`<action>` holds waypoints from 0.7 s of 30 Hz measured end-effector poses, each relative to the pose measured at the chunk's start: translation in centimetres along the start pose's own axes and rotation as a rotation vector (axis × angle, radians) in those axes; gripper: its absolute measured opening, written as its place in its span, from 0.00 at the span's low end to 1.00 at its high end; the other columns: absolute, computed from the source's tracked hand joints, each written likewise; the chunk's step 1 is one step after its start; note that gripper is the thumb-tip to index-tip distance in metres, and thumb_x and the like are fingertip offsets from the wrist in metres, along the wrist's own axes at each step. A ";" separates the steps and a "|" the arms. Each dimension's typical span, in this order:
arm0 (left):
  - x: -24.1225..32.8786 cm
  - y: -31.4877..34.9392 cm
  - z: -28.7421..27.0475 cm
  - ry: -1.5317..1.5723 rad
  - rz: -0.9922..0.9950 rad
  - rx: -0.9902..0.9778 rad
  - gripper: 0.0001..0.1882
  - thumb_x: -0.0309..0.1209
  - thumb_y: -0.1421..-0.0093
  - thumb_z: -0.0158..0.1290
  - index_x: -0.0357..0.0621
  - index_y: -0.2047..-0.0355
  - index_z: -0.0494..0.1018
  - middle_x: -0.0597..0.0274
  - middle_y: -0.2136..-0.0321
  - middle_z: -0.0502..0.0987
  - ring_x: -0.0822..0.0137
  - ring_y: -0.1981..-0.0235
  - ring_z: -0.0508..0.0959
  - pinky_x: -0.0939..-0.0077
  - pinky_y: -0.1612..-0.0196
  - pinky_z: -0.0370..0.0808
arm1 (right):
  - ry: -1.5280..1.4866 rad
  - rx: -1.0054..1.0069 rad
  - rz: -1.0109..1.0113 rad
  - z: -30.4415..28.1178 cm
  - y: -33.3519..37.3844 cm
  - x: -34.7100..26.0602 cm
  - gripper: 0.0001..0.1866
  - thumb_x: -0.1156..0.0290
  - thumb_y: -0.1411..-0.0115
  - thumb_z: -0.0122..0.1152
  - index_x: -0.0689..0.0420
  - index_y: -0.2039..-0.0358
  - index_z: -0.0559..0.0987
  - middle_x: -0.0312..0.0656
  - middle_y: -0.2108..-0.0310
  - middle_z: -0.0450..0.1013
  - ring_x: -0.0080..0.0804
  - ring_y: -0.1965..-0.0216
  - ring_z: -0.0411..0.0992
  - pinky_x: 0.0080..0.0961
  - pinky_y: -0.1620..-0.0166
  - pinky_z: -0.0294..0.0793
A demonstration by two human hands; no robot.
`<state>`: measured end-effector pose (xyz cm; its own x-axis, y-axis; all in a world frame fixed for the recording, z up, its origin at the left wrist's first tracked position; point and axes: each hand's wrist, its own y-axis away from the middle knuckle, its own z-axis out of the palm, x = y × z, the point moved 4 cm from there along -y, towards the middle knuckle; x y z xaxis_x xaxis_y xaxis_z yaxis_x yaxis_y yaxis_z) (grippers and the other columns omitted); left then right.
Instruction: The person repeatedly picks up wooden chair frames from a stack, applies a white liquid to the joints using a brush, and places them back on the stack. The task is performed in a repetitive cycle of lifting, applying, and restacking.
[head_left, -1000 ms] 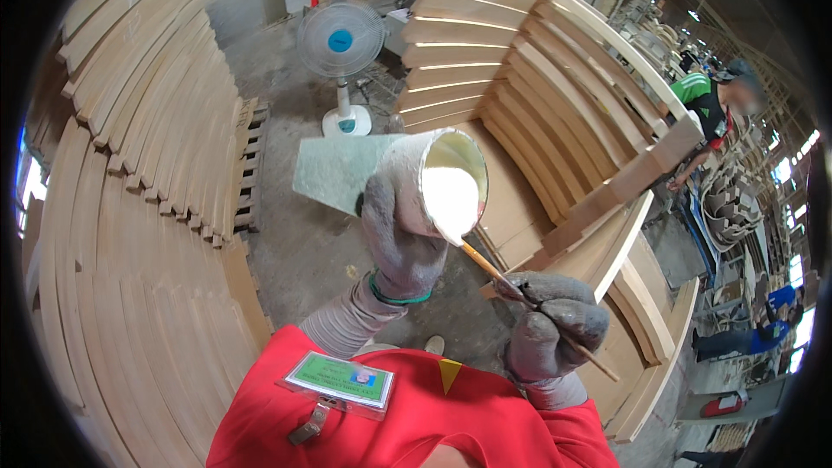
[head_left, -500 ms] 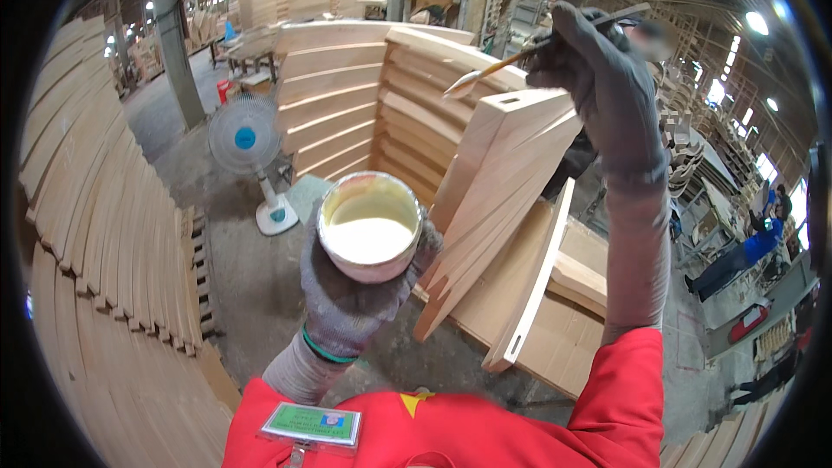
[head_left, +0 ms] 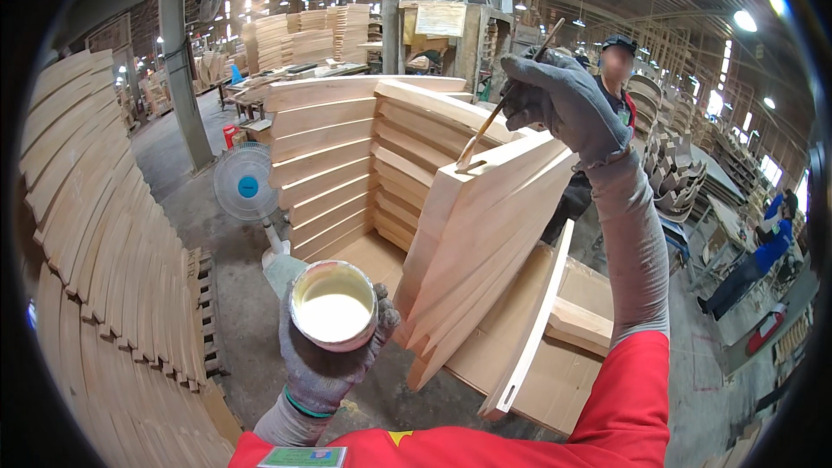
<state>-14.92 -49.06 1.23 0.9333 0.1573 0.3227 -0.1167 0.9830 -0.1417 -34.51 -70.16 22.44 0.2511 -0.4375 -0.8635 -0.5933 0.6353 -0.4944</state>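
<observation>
My left hand (head_left: 322,373), in a grey glove, is closed around a round cup (head_left: 329,276) with a pale cream liquid (head_left: 334,319) inside. My right hand (head_left: 563,104), also gloved, grips a thin brush (head_left: 490,126) with a wooden handle. The brush tip points down and meets the end of the nearest light wooden piece (head_left: 485,199), where a slot lies partly hidden under the bristles. That piece leans at the front of a row of similar pieces. Another slotted wooden bar (head_left: 533,321) stands to the right of it.
Stacked wooden slats (head_left: 325,147) stand behind the row, and tall stacks (head_left: 104,208) line the left. A floor fan (head_left: 248,186) stands beyond the cup. Cardboard (head_left: 555,381) lies under the right bar. A person (head_left: 615,78) stands beyond my right hand; another (head_left: 763,243) is farther right.
My right hand has come down and left, bringing the brush tip onto the end of the wooden piece. The cup in my left hand sits lower and farther left in view.
</observation>
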 end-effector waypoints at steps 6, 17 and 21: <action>-0.6 -0.9 0.3 -0.384 0.091 -0.002 0.33 0.55 0.40 0.41 0.41 0.45 0.59 0.43 0.49 0.64 0.48 0.47 0.65 0.53 0.42 0.62 | 0.072 0.046 0.043 -1.5 0.3 0.3 0.15 0.65 0.45 0.62 0.67 0.68 0.75 0.46 0.77 0.74 0.31 0.78 0.75 0.25 0.75 0.80; 0.0 -0.7 -1.7 -0.252 0.113 -0.006 0.32 0.54 0.40 0.40 0.42 0.45 0.59 0.41 0.49 0.62 0.48 0.48 0.65 0.50 0.43 0.62 | 0.323 0.055 -0.005 -2.2 -0.3 -1.4 0.16 0.65 0.44 0.61 0.67 0.68 0.73 0.45 0.78 0.73 0.31 0.78 0.76 0.23 0.76 0.80; -0.3 -0.6 -1.5 0.008 0.085 -0.009 0.32 0.54 0.39 0.38 0.42 0.45 0.59 0.41 0.50 0.64 0.47 0.49 0.66 0.50 0.44 0.62 | 0.355 0.038 0.010 -1.5 -0.3 -1.8 0.15 0.63 0.44 0.60 0.64 0.67 0.72 0.43 0.77 0.73 0.28 0.77 0.75 0.22 0.75 0.79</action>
<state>-14.65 -49.80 -0.18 0.9228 0.2392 0.3019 -0.1926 0.9653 -0.1763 -35.93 -70.54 24.25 -0.0399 -0.6210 -0.7828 -0.5641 0.6607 -0.4953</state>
